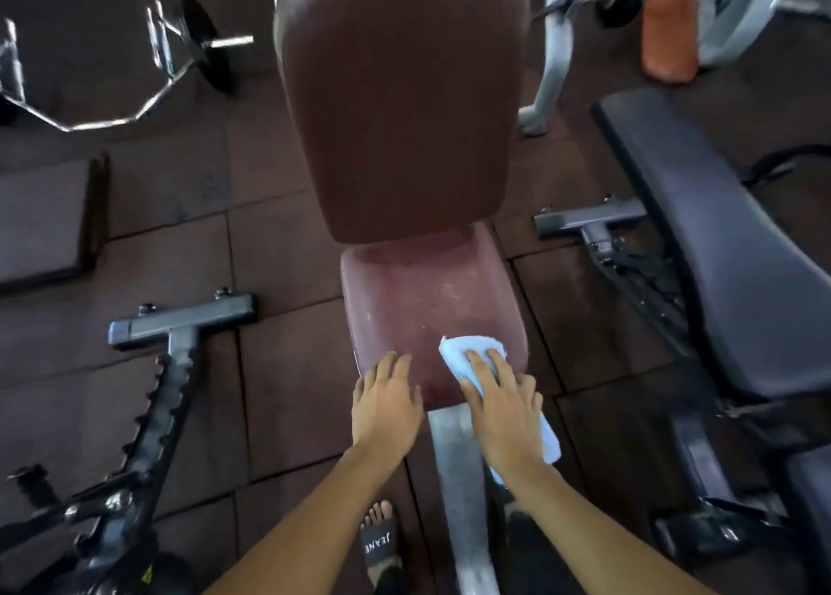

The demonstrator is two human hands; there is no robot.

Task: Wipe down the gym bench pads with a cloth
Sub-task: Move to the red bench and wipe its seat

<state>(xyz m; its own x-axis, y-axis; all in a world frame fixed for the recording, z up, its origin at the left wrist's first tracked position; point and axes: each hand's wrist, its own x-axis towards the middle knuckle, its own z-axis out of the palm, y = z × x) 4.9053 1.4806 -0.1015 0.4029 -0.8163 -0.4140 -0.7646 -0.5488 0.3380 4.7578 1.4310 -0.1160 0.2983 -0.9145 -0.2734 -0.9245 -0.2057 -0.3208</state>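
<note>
Dark rubber floor tiles (pixel 279 369) surround the maroon seat pad (pixel 427 306). My right hand (pixel 503 410) presses flat, fingers straight, on the white cloth (pixel 463 351) at the pad's near right corner. The cloth's length runs from my fingertips back past my wrist. My left hand (pixel 386 405) rests flat beside it. My sandal (pixel 377 545) reads "JEANE".

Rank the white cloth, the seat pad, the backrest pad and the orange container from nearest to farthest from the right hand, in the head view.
1. White cloth: directly under the right hand, which presses it.
2. Seat pad: beneath the cloth, extending ahead.
3. Backrest pad: beyond the seat, centre.
4. Orange container: far upper right, on the floor.
</note>
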